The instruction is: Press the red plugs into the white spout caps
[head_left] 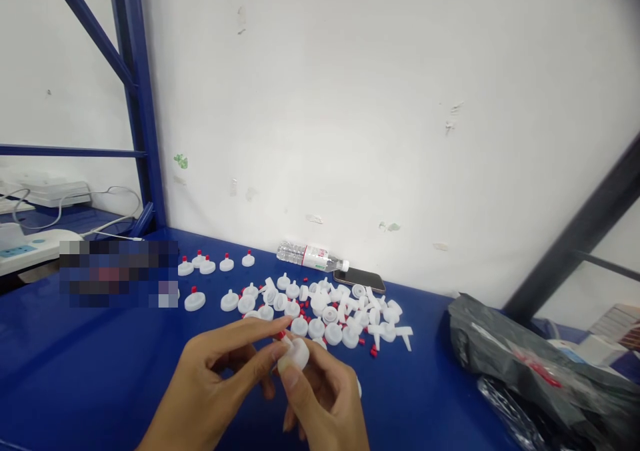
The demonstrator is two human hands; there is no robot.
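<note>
My left hand (220, 377) pinches a small red cap (283, 335) with thumb and forefinger, right at the stem of a white plastic disc (299, 353). My right hand (327, 397) grips that white disc from below with its fingers curled. Both hands hover over the blue table (75, 371), just in front of a pile of white discs (325, 311) mixed with loose red caps (373, 351). A few white discs fitted with red caps (207, 264) stand apart at the back left.
A clear water bottle (313, 256) lies on its side by the white wall, next to a dark phone (359, 279). A grey plastic bag (530, 364) sits at the right. A blue shelf post (143, 104) and a white power strip (25, 247) stand at the left.
</note>
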